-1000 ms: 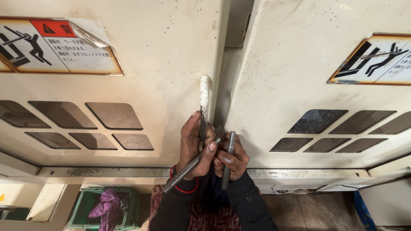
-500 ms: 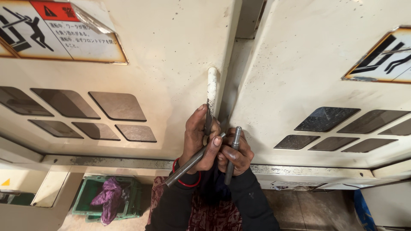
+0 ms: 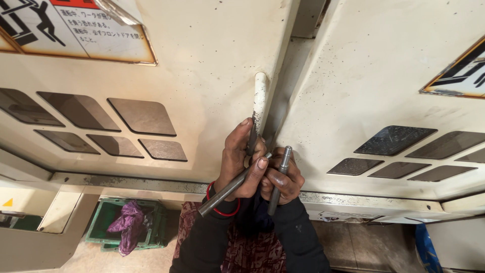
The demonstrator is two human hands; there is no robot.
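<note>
My left hand (image 3: 241, 156) has crept up the white door handle (image 3: 259, 101), fingers gripping it and a metal rod (image 3: 227, 189); my right hand (image 3: 283, 179), just right, clasps another rod (image 3: 279, 174).

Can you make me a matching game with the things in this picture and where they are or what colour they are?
Things:
1. door handle
2. metal rod
3. crate
4. bangle

Descriptions:
A. green, down on the floor
B. red, round the left wrist
C. cream, upright, gripped by the left hand
D. grey, slanting across the left palm

Pairs: 1-C, 2-D, 3-A, 4-B
</note>
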